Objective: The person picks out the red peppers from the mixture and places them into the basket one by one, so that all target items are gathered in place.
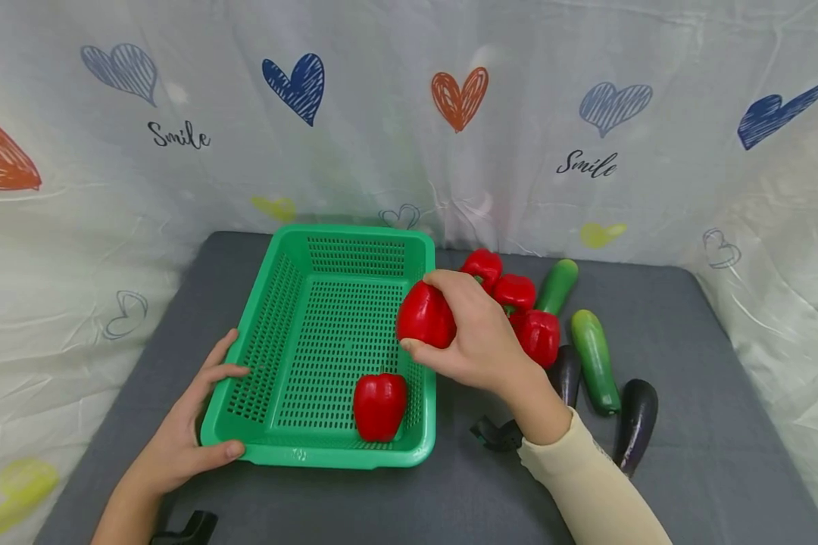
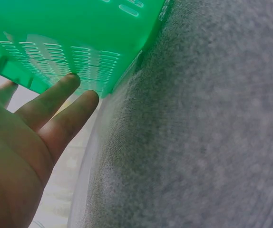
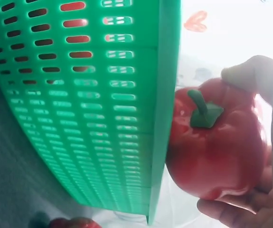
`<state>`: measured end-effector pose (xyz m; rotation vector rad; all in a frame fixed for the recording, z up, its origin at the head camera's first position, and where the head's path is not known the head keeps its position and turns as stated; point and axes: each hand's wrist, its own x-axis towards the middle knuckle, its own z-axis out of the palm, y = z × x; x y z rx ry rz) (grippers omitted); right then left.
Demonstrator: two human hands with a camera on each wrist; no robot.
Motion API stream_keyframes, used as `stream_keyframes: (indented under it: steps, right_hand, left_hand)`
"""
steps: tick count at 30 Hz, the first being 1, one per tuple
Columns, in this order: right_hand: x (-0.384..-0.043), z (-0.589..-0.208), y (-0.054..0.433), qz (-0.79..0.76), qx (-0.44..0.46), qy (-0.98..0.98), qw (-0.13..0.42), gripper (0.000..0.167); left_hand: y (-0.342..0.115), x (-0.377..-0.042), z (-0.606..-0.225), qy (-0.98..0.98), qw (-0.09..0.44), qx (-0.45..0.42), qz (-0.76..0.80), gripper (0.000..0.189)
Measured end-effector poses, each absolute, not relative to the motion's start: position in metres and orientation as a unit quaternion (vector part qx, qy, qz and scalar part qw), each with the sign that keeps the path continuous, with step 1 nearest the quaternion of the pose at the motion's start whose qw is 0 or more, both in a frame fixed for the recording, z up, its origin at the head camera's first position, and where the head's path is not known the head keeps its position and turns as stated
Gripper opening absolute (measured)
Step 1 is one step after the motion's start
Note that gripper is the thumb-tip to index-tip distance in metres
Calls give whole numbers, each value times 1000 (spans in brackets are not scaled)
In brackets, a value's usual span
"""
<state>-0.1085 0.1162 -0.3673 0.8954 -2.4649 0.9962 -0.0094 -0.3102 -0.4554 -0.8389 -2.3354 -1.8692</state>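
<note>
My right hand (image 1: pixel 473 333) grips a red bell pepper (image 1: pixel 426 314) over the right rim of a green perforated basket (image 1: pixel 289 454). The right wrist view shows this pepper's green stem (image 3: pixel 203 114), thumb and fingers on opposite sides. Another red bell pepper (image 1: pixel 379 407) sits in the basket's front right corner. At the front left corner, my left hand (image 1: pixel 170 446) rests with fingers spread: the thumb touches the front rim and a finger reaches over the left rim. Seen from the left wrist, two fairly straight fingers (image 2: pixel 55 99) lie against the basket's outer wall (image 2: pixel 79 33).
Right of the basket lie several more red bell peppers (image 1: pixel 540 337), two green cucumber-like vegetables (image 1: pixel 594 363) and two dark eggplants (image 1: pixel 637 424), one partly behind my right arm. Everything stands on a grey-covered table (image 1: pixel 716 424). A white curtain (image 1: pixel 382 151) with printed hearts hangs behind.
</note>
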Motion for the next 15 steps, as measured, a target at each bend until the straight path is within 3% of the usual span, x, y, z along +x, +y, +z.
stream_keyframes:
  steps: [15]
  right_hand:
    - [-124,-375,95,377,301,-873,69,80]
  left_hand:
    - [-311,-10,-456,-748,16,-276,-604,82]
